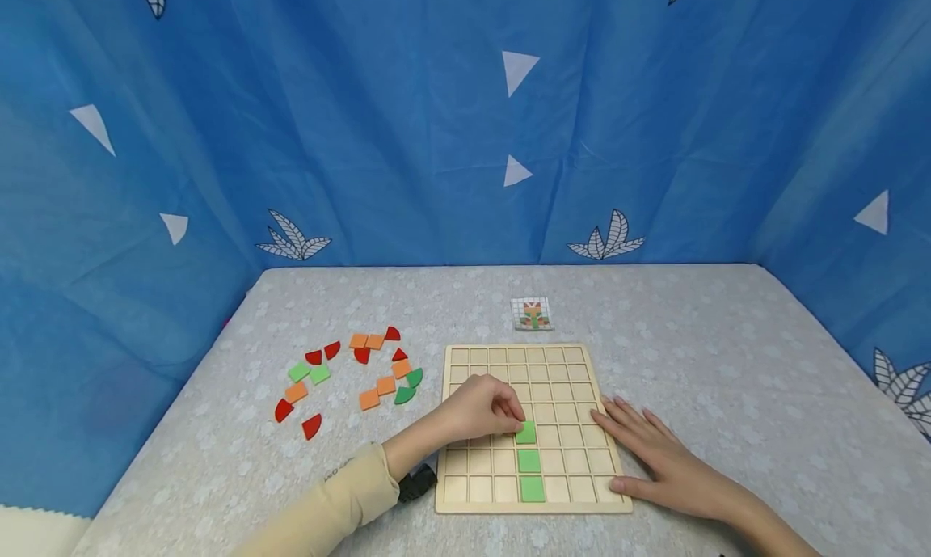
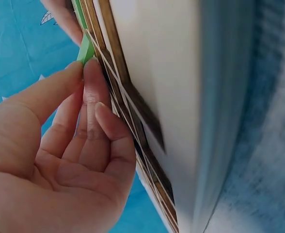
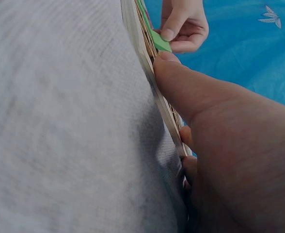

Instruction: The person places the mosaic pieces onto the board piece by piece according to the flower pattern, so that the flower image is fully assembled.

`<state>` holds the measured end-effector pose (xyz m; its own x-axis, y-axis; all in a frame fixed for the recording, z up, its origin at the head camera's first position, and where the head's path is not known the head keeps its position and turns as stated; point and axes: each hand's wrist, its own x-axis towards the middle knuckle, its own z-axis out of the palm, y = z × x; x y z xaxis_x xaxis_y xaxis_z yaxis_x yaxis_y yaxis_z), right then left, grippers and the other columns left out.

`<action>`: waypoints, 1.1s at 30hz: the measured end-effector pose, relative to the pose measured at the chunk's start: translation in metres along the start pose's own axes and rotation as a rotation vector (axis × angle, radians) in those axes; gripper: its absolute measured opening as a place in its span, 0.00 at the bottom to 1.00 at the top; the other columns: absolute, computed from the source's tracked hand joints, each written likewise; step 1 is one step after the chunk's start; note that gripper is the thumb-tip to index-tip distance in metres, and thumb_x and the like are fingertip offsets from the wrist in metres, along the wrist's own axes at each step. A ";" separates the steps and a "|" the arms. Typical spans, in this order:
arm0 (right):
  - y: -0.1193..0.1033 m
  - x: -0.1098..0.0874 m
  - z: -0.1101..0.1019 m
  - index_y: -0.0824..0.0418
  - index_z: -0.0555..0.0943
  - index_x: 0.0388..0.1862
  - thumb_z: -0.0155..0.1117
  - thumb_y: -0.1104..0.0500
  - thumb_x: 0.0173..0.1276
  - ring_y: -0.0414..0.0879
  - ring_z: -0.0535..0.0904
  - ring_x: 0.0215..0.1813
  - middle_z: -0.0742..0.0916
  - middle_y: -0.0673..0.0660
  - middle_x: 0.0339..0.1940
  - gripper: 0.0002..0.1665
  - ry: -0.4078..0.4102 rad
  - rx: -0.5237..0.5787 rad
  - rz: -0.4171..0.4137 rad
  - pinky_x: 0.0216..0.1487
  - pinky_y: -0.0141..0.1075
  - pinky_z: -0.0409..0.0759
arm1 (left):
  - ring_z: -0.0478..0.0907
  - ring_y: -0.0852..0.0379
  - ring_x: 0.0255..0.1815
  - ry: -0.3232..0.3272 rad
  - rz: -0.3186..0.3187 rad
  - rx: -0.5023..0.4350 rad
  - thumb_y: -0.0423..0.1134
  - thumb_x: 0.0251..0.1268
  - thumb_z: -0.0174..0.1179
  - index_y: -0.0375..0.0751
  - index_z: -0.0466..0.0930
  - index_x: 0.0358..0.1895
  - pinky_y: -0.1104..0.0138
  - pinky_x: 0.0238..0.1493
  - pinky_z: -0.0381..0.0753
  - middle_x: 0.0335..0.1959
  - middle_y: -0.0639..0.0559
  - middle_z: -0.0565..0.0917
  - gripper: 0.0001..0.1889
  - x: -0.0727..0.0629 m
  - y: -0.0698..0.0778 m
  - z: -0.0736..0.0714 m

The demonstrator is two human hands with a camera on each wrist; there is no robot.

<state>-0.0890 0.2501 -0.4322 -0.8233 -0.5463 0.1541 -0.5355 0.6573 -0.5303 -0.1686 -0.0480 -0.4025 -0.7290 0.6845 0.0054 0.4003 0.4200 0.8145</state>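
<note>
While the L hand (image 1: 480,407) has thumb and fingertips clamped on a green square (image 1: 527,432) over the wooden board (image 1: 465,509), I've got the R hand (image 1: 655,460) lying along the board's right edge, fingers extended, gripping nothing. The hands are well apart. I'd guess the R one's there to stop the board sliding on the worktop (image 1: 727,339), bc the L one does the fine work. Its thumb + fingertips touch only around the edge, so the cells there are mostly uncovered.

Per the L wrist view, the square's at a tilt to the board; can't tell from here if any of it is seated in a cell. It's pinched by its left side, which imo leaves the rest free to drop in. It's in the middle column, directly beyond two flat green tiles (image 1: 532,489), all in one line.

Loose stuff lies left of the board: orange squares (image 1: 369,399), red wedges (image 1: 311,426), dark green wedges (image 1: 405,395), spare light-green squares (image 1: 320,374). They're spread flat, some touching, prob. for easy picking w/ the L hand. Small pattern card (image 1: 532,314) lies just past the board's far edge, prob. so it's readable w/o anything blocking it.
</note>
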 end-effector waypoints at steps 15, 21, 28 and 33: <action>-0.001 0.001 0.000 0.53 0.58 0.74 0.64 0.44 0.62 0.48 0.46 0.73 0.60 0.61 0.72 0.44 0.011 -0.011 -0.012 0.63 0.25 0.29 | 0.71 0.73 0.24 0.030 0.117 0.285 0.34 0.52 0.70 0.47 0.86 0.28 0.78 0.28 0.70 0.24 0.67 0.77 0.03 -0.003 0.002 0.002; 0.001 0.000 0.001 0.52 0.59 0.73 0.64 0.43 0.62 0.46 0.46 0.73 0.61 0.61 0.72 0.44 0.019 -0.017 -0.015 0.63 0.25 0.29 | 0.71 0.71 0.23 0.068 0.118 0.218 0.35 0.53 0.69 0.46 0.86 0.29 0.76 0.27 0.71 0.24 0.67 0.77 0.02 -0.006 0.002 -0.001; 0.003 0.000 0.003 0.53 0.59 0.73 0.64 0.44 0.62 0.41 0.43 0.73 0.61 0.61 0.72 0.44 0.026 -0.010 -0.028 0.63 0.24 0.29 | 0.71 0.64 0.24 0.150 0.053 0.025 0.35 0.56 0.67 0.42 0.87 0.33 0.70 0.26 0.72 0.27 0.64 0.80 0.03 -0.024 -0.005 -0.021; 0.003 0.000 0.003 0.53 0.59 0.73 0.65 0.45 0.62 0.36 0.41 0.73 0.61 0.61 0.72 0.44 0.031 0.006 -0.034 0.62 0.23 0.29 | 0.73 0.61 0.26 0.237 -0.001 0.007 0.36 0.58 0.65 0.40 0.86 0.37 0.68 0.28 0.73 0.28 0.61 0.80 0.05 -0.047 -0.022 -0.049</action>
<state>-0.0903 0.2502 -0.4363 -0.8102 -0.5518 0.1976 -0.5620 0.6357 -0.5293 -0.1701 -0.1185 -0.3919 -0.8390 0.5256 0.1410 0.4027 0.4253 0.8105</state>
